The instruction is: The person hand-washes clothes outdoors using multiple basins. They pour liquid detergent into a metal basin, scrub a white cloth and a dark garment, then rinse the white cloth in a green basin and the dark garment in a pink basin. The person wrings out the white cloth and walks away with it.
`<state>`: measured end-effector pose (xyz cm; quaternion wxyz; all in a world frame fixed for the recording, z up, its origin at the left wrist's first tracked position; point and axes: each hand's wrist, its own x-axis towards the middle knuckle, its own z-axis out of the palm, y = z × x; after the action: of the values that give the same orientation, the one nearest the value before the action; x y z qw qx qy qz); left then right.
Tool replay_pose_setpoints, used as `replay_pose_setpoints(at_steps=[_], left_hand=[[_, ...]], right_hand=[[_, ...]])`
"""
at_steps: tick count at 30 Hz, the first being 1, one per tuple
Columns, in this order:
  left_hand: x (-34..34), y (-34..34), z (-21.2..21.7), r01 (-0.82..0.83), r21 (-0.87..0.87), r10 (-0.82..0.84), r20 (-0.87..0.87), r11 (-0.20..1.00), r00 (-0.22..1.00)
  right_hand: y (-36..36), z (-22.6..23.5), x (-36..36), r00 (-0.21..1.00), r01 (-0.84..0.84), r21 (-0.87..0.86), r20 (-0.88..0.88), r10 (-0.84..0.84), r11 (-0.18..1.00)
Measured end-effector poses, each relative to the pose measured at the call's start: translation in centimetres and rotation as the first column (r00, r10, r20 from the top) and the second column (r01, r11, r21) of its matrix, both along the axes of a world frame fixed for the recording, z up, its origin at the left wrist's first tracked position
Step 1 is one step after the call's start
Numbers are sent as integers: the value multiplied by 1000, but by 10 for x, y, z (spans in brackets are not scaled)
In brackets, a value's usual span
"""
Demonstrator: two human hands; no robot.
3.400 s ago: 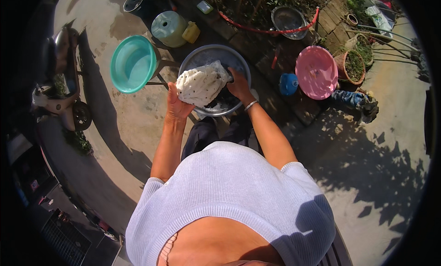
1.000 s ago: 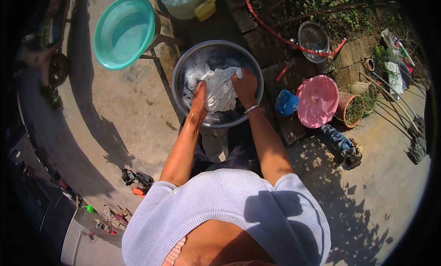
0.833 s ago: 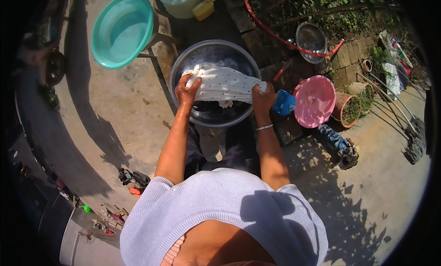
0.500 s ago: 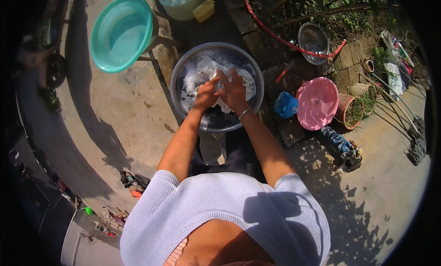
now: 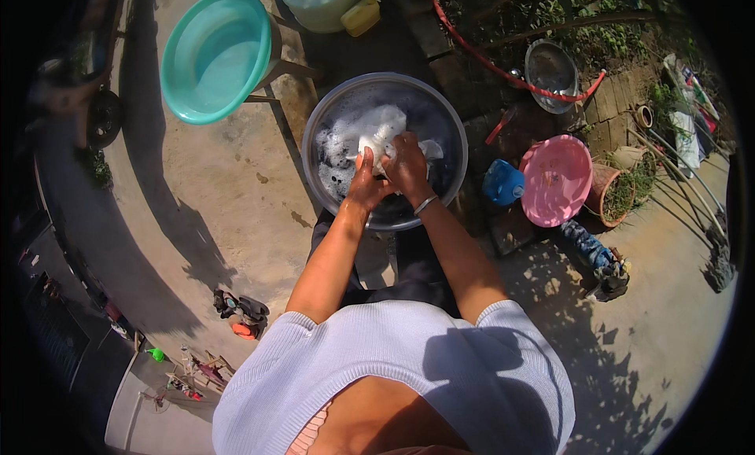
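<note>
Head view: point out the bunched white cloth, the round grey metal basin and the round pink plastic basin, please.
Bunched white cloth (image 5: 381,134), head view: on its bright folds.
Round grey metal basin (image 5: 384,76), head view: on the far rim.
Round pink plastic basin (image 5: 558,186), head view: on the bare inside.

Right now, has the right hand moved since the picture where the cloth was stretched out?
Yes: leftward. Against the grey basin, the right hand was at the right rim; it is now nearer the middle, close to the left hand.

White cloth (image 5: 384,130), stretched above basin (image 5: 450,136) 0.8 s ago, now bunched against 2 hands (image 5: 407,165).
</note>
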<state>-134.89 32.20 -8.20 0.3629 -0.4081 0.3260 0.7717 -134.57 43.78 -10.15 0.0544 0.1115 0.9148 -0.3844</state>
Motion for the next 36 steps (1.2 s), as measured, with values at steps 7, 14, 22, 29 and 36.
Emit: replay_pose_setpoints(at_steps=[7,14,22,29,36], left_hand=[[-24,4,15,-73,307,57,59,949,997],[-1,17,-41,-26,-302,-10,-119,953,993],[-41,13,28,-83,-908,-766,-392,410,510],[-23,6,-46,-59,-963,-931,-269,263,245],[-27,5,-80,109,-990,-986,100,-85,133]], right_hand=[[-20,104,40,992,-122,-414,-37,117,902],[-3,63,14,943,51,-25,-327,-57,998],[79,24,22,993,120,245,-29,-116,962],[51,24,4,976,-16,187,-211,56,982],[17,-84,-1,962,-229,336,223,159,914]])
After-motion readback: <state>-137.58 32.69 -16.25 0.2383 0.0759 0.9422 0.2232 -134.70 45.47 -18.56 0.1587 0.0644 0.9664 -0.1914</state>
